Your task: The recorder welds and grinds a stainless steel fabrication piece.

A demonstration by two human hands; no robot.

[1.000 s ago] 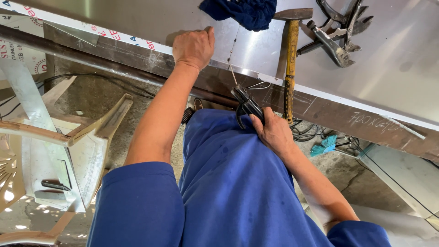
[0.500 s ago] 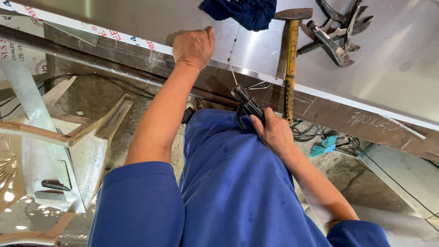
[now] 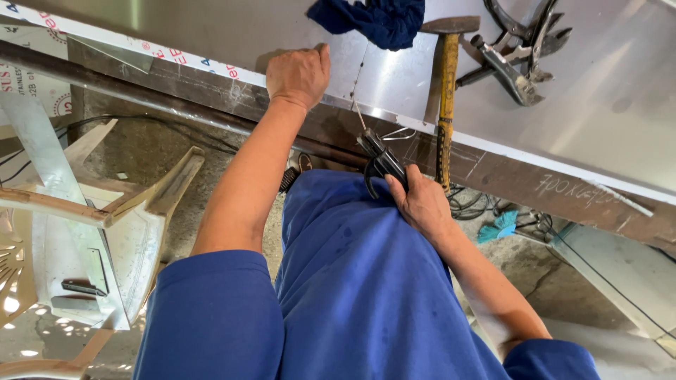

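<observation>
Left hand [image 3: 299, 74] curls into a loose fist on the near edge of the stainless steel sheet [image 3: 620, 127] in the upper middle of the frame, knuckles down, pinning the metal; whether anything lies inside the fist I cannot tell. That sheet is the largest thing in view, spanning the top from left to right. Below it, at the centre, the right hand [image 3: 422, 204] is closed around the black handles of a pair of tin snips [image 3: 380, 163], the blades pointing up at the sheet's edge, where a thin cut line [image 3: 359, 81] runs inward. By the look of it, a cut into the sheet is under way: one hand steadying, the other working the snips. A further bite would call for a firm hold on the metal and blades kept true to the line. Toward the upper right lie a yellow-handled hammer [image 3: 445, 91], a crumpled blue cloth [image 3: 377, 20] and a heap of pliers and shears [image 3: 521, 42], all apart from both hands. White plastic chairs [image 3: 91, 232] stand at the left.
</observation>
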